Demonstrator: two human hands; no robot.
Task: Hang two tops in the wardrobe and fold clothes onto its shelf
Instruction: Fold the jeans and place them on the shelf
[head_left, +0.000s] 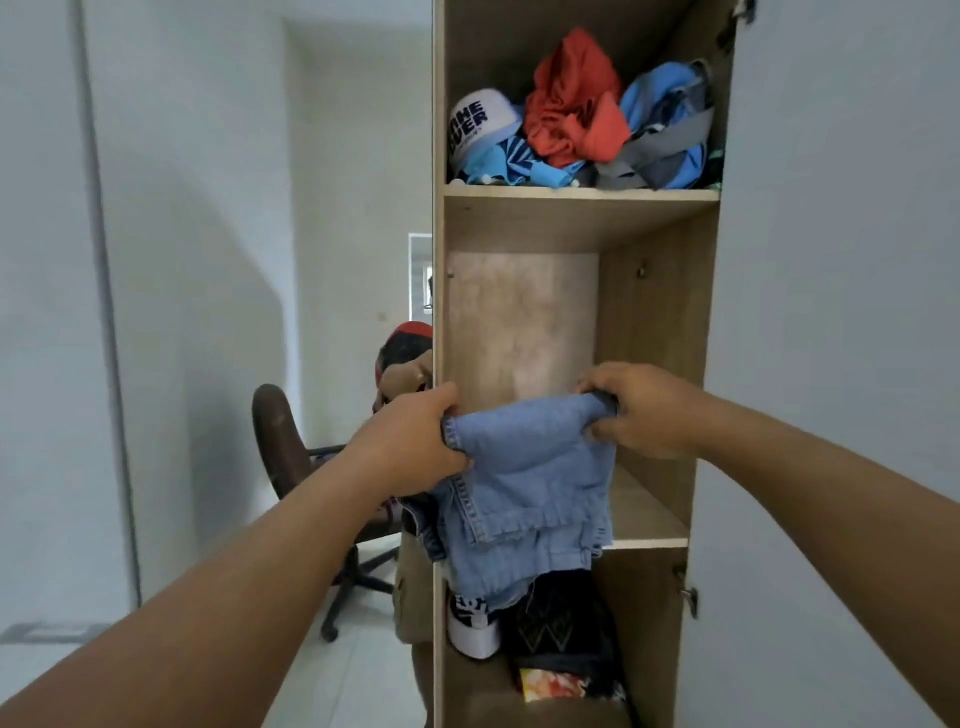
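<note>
left hand (415, 441): fingers curled tight on the left edge of the folded jeans (524, 483)
right hand (641, 410): fingers clamped round the right end of the same fold
jeans: light blue denim, doubled over, held up in front of the middle shelf (647, 519), lower part hanging past the shelf's front edge, not resting on it yet
wardrobe (660, 332): door open; top shelf stuffed with a white cap (480, 127), orange garment (571, 109), blue and grey clothes (665, 135); bottom compartment holds a white cap and dark clothes
step: looks like the fold-and-shelve part, jeans about to go in
next move: probably push forward, lay flat on the middle shelf, tuck in the hanging part
background: office chair (291, 447) to the left
</note>
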